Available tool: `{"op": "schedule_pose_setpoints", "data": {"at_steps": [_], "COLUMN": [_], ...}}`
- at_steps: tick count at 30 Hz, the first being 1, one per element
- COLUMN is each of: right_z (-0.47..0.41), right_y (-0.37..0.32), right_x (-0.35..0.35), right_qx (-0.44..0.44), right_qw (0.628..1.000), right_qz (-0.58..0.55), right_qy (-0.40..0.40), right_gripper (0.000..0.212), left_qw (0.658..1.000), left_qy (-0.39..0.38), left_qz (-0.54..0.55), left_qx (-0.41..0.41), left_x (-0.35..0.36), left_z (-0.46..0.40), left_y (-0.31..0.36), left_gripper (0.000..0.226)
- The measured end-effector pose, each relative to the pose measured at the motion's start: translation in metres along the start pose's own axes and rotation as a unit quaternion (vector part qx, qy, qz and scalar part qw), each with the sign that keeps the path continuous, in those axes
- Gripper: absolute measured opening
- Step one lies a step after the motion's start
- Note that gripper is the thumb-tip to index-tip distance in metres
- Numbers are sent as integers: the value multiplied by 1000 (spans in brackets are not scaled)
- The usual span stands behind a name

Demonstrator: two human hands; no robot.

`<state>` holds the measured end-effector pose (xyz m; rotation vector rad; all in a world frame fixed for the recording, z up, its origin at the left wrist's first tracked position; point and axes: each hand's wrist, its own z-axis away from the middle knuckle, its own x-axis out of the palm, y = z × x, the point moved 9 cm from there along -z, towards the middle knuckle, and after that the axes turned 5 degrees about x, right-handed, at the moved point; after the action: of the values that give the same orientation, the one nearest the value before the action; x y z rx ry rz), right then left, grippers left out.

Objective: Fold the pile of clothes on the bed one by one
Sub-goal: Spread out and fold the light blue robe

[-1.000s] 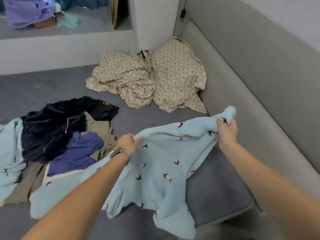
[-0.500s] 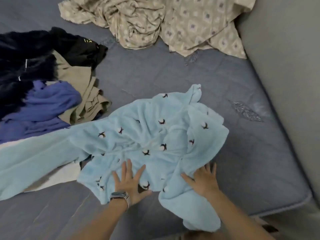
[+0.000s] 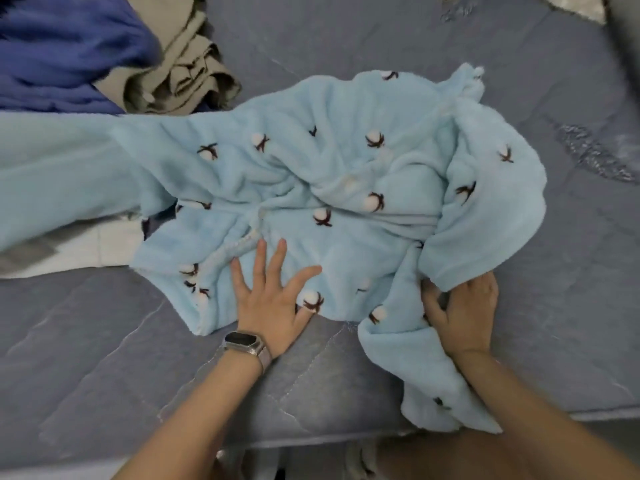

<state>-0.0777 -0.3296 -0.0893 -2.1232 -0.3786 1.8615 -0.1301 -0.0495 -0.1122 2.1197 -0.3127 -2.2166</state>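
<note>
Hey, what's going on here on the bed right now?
A person is laying out a light blue fleece garment on the grey bed to fold it. The left hand, wearing a watch, presses flat on the garment's near edge with fingers spread. The right hand is reaching under a bunched flap at the right. The garment is crumpled, not yet folded. More clothes lie piled at the upper left.

Both forearms were bare, with no sleeves in view. The left wrist wore a watch (image 3: 243,342) with a dark rectangular face in a silver case, on a silver mesh band. The hands wore no gloves.
</note>
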Motion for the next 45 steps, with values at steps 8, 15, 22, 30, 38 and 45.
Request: {"op": "schedule_pose_setpoints", "data": {"at_steps": [8,15,22,30,38,45], "right_z": [36,78,34,33,129,200], "right_y": [-2,-32,-79,-128,-193,-243], "right_x": [-22,-97,-268,-403,-390,-496], "right_qx": [238,343,206,72,19,-212], "right_qw": [938,774,700,809,933,878], "right_qz": [-207,-452,-666,-572,-338,-426], "right_qy": [-144,-279,-158,-115,-118,55], "right_gripper": [91,38,36,18,103,85], "left_qw": [978,905,917,938,946,935], "left_qy": [-57,59,212,291,241,244], "left_qz": [165,399,323,178,32,-22], "left_qx": [-110,-137,-104,63,213,256], "left_x": [-34,-145,-305,-487,-556,-593], "left_z": [25,85,99,135,173,209], "left_y": [15,23,17,100,225,257], "left_gripper": [31,17,11,16,17,24]}}
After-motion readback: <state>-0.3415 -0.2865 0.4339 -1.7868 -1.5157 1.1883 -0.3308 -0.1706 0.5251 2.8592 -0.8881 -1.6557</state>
